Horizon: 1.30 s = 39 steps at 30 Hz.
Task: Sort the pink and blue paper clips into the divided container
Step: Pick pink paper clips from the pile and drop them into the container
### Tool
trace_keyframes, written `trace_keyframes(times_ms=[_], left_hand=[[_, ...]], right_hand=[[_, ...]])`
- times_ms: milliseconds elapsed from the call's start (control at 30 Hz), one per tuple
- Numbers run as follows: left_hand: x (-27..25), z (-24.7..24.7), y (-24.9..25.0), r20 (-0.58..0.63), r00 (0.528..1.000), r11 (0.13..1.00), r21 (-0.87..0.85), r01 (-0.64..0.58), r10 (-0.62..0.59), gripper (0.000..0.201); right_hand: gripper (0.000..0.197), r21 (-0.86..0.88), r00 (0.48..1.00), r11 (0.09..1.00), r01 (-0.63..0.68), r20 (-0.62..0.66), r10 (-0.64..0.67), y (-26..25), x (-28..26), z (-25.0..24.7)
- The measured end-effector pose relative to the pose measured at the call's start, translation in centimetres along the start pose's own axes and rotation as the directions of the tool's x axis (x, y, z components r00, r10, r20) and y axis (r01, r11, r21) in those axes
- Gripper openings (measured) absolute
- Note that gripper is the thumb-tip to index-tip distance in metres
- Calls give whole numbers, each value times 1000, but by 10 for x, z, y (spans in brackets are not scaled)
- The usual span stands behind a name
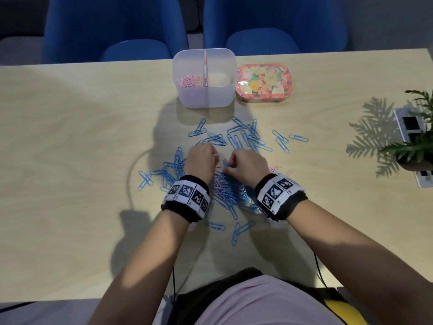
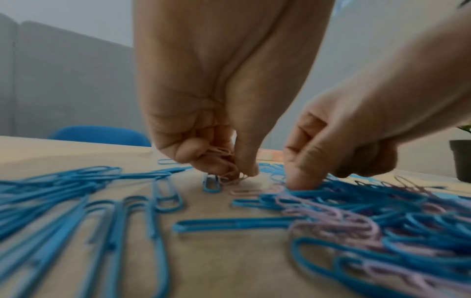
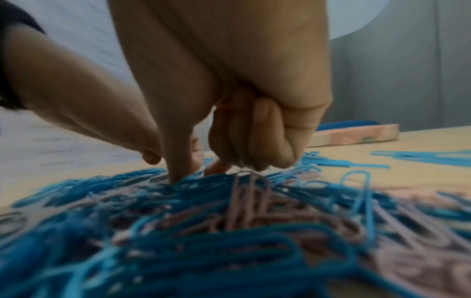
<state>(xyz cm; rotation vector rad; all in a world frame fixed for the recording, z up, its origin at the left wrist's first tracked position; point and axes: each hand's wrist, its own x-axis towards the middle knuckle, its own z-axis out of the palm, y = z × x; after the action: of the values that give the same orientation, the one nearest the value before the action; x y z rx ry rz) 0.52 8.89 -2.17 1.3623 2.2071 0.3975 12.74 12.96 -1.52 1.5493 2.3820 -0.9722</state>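
Observation:
A translucent divided container [image 1: 203,99] stands at the table's far side, with pink clips [image 1: 188,81] in its left compartment. Blue clips [image 1: 243,137] lie scattered in front of it. A mixed pink and blue pile [image 1: 228,191] lies between my wrists. My left hand [image 1: 212,158] is curled over the table and grips a small bunch of pink clips [image 2: 224,159]. My right hand [image 1: 230,164] has its fingers curled. Its thumb [image 2: 300,181] and forefinger pinch into the top of the pile [image 3: 229,211]. The colour of the pinched clip is unclear.
A floral tin [image 1: 262,83] lies right of the container. A potted plant [image 1: 412,146] and a socket plate [image 1: 407,123] sit at the right edge. Two blue chairs [image 1: 117,26] stand behind the table. Thin cables [image 1: 174,282] run over the near edge.

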Motion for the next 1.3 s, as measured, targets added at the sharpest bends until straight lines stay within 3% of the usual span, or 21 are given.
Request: trace_keyframes(times_ms=[100,167,267,333,400,533,633,700,800,900,1000,1033,1133,1200,1233,1267,1300], left_hand=[[-3,-10,-15,-75,994,978,-196,69,-85,12],[-5,-15,-25,-94,988,943,-320,88,-124,7],[-3,-16,-36,13,985,810,-567,150,-174,7],[-3,-17,-34,146,970,688,-684,240,-194,13],[-3,-19,-29,223,957,635,-716,291,-187,22],[-6,-18,-27,206,977,819,-548,167,-61,24],[-10,-13,-29,142,988,967,-252,-19,57,14],[-12,-8,-29,105,986,991,-56,-121,126,12],[-12,-5,-30,104,981,984,53,-168,162,14],[-15,-4,-30,139,973,979,56,-194,185,15],[-18,-6,-35,107,982,987,-52,-152,157,10],[-18,-8,-37,92,989,986,-134,-103,116,9],[-16,-11,-37,107,994,894,-448,33,17,6],[-13,-12,-33,143,990,836,-543,80,-1,10],[-11,-12,-30,191,981,795,-592,131,-19,12],[-8,-13,-26,255,966,736,-645,206,-47,14],[-6,-13,-20,327,942,663,-690,290,-73,18]], right_hand=[[12,14,1000,1000,8,1,-8,7,-14,2],[13,21,997,1000,10,74,-12,14,-25,3],[19,1,986,1000,31,166,-31,16,-34,0],[17,15,998,1000,23,50,-24,11,-25,-5],[18,7,997,1000,-11,-73,12,3,-12,-9],[34,-155,996,988,-16,-93,2,-13,2,-6],[27,-180,997,984,7,-69,-20,-17,3,7],[20,-182,997,983,38,-54,-49,-19,1,13],[19,-170,998,984,54,-6,-55,-24,-1,14],[18,6,998,999,51,38,-51,-18,5,10],[15,432,999,902,0,-29,14,2,9,-10],[16,576,996,816,-39,-41,77,12,10,-18],[20,892,977,430,-136,48,209,44,9,-40],[21,944,967,303,-129,52,249,56,8,-46],[23,940,964,320,-119,32,265,59,7,-47],[25,908,966,406,-101,-8,257,61,7,-46],[25,823,977,565,-62,-66,204,62,7,-45]])
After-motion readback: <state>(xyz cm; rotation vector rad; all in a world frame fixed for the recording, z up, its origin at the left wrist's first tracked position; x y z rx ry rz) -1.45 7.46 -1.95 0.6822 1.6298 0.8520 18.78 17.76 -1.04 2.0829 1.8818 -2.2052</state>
